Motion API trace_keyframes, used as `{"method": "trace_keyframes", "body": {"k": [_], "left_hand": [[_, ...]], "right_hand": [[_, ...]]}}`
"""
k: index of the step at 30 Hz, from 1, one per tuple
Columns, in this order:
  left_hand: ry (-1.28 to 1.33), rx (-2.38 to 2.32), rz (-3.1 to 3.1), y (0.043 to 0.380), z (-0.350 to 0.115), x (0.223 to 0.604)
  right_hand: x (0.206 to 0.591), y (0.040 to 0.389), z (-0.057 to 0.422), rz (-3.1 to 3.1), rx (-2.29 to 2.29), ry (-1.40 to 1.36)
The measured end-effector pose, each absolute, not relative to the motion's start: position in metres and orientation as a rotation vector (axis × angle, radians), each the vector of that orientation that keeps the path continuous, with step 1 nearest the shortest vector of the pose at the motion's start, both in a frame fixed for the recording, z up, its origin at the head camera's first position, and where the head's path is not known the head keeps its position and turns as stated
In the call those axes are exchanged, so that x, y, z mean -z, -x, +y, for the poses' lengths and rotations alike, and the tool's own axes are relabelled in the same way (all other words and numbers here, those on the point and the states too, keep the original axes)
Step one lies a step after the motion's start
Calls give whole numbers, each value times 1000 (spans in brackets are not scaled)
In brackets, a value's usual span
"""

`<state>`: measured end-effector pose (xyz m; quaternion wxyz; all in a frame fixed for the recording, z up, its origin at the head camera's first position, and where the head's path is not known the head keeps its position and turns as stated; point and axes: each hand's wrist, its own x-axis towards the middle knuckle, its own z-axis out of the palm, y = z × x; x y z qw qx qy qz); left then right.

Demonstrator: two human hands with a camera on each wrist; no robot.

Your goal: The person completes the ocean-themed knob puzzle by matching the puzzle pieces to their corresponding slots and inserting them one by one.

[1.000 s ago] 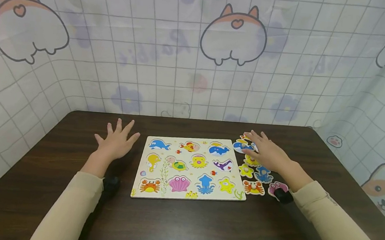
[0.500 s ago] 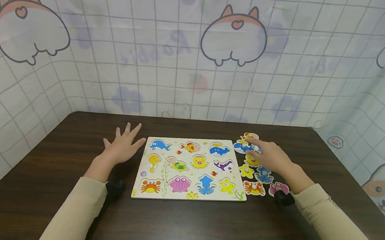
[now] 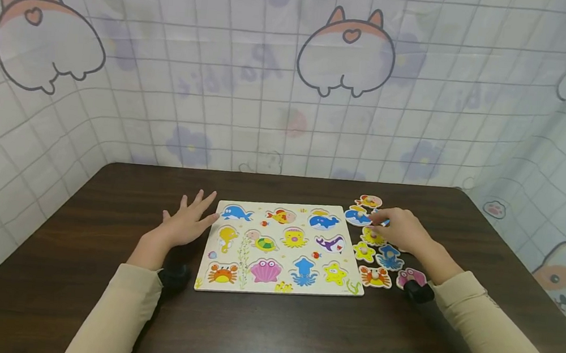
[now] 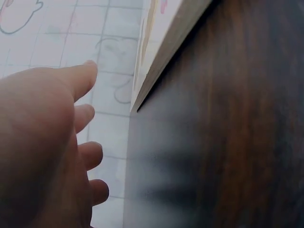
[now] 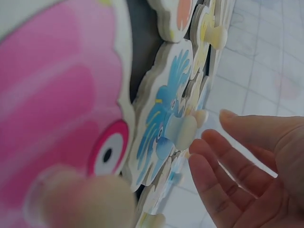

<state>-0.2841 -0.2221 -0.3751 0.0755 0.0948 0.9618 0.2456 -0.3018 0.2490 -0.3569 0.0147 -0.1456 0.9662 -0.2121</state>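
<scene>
We find a pale puzzle board (image 3: pixel 281 265) lying on a dark wooden table (image 3: pixel 268 334), its sea-animal pictures set out in three rows. The left hand (image 3: pixel 185 225) is spread at the board's upper left corner, thumb over the edge; we cannot confirm contact. The right hand (image 3: pixel 407 231), fingers bent, is above the loose pieces beside the board's right edge. Among these we record a whale piece (image 3: pixel 356 217), a yellow octopus piece (image 3: pixel 371 238), a star piece (image 3: pixel 364 252), a blue squid piece (image 3: pixel 390 259) and a crab piece (image 3: pixel 375 278). A black wrist device (image 3: pixel 419 293) partly covers a pink shell piece (image 3: pixel 410 275). Behind hangs a grid-patterned curtain (image 3: pixel 247 122).
</scene>
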Motion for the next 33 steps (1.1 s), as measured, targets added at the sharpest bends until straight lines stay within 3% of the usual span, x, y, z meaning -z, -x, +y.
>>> {"method": "trace_keyframes", "body": {"k": [33], "left_hand": [[-279, -601, 2840, 281, -228, 385]], "right_hand": [[357, 312, 252, 2818, 751, 345]]}}
